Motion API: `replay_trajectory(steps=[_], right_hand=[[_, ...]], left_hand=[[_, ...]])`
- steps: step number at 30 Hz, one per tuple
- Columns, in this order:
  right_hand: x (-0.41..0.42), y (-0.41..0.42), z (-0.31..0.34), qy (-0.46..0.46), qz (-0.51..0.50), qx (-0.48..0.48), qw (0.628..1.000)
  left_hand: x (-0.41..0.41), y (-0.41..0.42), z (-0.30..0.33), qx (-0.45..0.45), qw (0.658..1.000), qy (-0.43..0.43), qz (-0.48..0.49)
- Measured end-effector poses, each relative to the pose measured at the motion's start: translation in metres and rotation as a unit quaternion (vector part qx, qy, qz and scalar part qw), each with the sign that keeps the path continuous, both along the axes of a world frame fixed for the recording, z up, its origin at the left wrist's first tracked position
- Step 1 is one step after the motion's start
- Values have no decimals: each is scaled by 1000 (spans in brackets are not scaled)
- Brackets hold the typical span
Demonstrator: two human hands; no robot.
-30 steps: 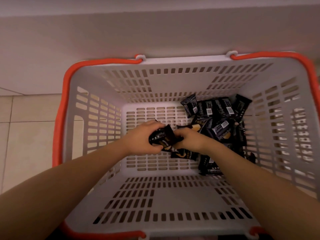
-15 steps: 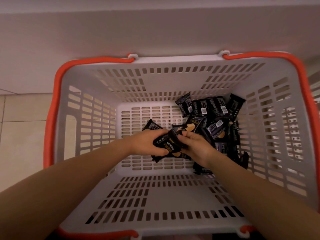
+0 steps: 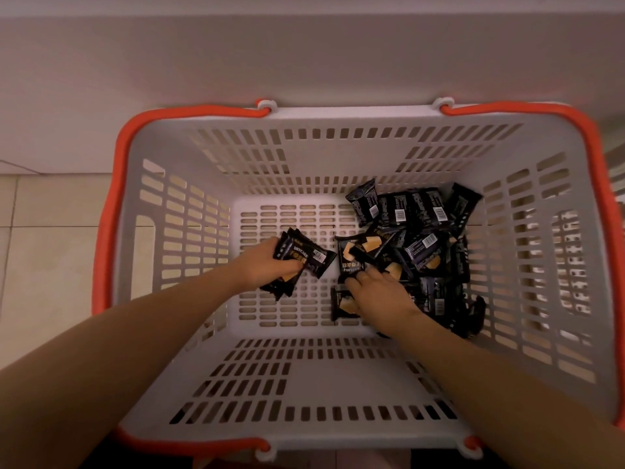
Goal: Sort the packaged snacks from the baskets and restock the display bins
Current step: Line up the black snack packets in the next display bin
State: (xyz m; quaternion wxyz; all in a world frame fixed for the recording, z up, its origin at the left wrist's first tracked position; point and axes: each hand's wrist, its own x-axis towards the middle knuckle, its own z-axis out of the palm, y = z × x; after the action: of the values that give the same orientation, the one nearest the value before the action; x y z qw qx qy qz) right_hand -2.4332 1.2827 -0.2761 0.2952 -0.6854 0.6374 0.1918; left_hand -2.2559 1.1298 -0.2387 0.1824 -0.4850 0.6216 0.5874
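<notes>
Separated since the earlier frame: the two hands, which met over one packet, now work apart, the left drawn toward the basket's left side with its bundle, the right lowered onto the pile. Left hand (image 3: pixel 262 269): grip curled round a stack of several black glossy foil snack packets (image 3: pixel 299 262), flat and rectangular with crimped ends, gold lettering and a white barcode patch on the top one; the stack is lifted clear of the basket floor. Right hand (image 3: pixel 375 297): fingers bent, their tips pressing on a black packet printed with pale yellow biscuit slabs (image 3: pixel 353 253) at the near edge of the heap; whether it pinches the packet cannot be told. Heap of matching black foil packets (image 3: pixel 416 231): loose, overlapping, some leaning upright against the far wall, filling the right half of the floor. Container: grey moulded plastic shopping basket (image 3: pixel 321 377), slotted walls and floor, smooth orange handles folded along the rim. Beneath it: beige glazed floor tiles (image 3: pixel 44 252), beside a plain pale wall.
</notes>
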Motion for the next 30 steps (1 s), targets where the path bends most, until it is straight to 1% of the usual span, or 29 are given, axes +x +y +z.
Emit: replay_trajectory(steps=[3, 5, 7, 9, 11, 12, 15, 17, 20, 22, 24, 26, 28, 30], right_hand=[[9, 1, -5, 48, 17, 16, 999], [9, 2, 2, 53, 42, 31, 997], [5, 2, 16, 8, 31, 37, 999], [0, -2, 41, -74, -58, 24, 995], [-3, -11, 79, -149, -150, -15, 977], [-4, -16, 100, -183, -166, -40, 968], [-6, -31, 174, -276, -148, -102, 944], [-7, -38, 223, -293, -138, -139, 936], [-8, -38, 287, -297, -136, -208, 922], [-7, -35, 320, -304, -160, -241, 908], [-3, -29, 344, -316, -185, -267, 891], [4, -25, 359, -333, -208, -291, 872], [12, -23, 370, -379, -242, -303, 840], [22, -22, 376, -436, -281, -314, 795]], left_hand=[[3, -2, 6, 15, 999, 19, 49], [0, -4, 15, 36, 997, 29, 56], [-1, -7, 31, 41, 998, 33, 35], [-2, -12, 55, 31, 999, 45, -2], [-5, -19, 88, -4, 997, 62, -38], [-9, -23, 106, -30, 996, 73, -50], [-22, -32, 167, -119, 985, 109, -57], [-27, -33, 207, -174, 974, 133, -54], [-24, -26, 260, -230, 955, 172, -69], [-16, -16, 287, -247, 944, 209, -58], [-8, -5, 306, -228, 937, 262, -29], [1, 5, 321, -220, 929, 297, -16], [11, 12, 329, -225, 922, 316, -15], [20, 19, 334, -241, 912, 333, -5]])
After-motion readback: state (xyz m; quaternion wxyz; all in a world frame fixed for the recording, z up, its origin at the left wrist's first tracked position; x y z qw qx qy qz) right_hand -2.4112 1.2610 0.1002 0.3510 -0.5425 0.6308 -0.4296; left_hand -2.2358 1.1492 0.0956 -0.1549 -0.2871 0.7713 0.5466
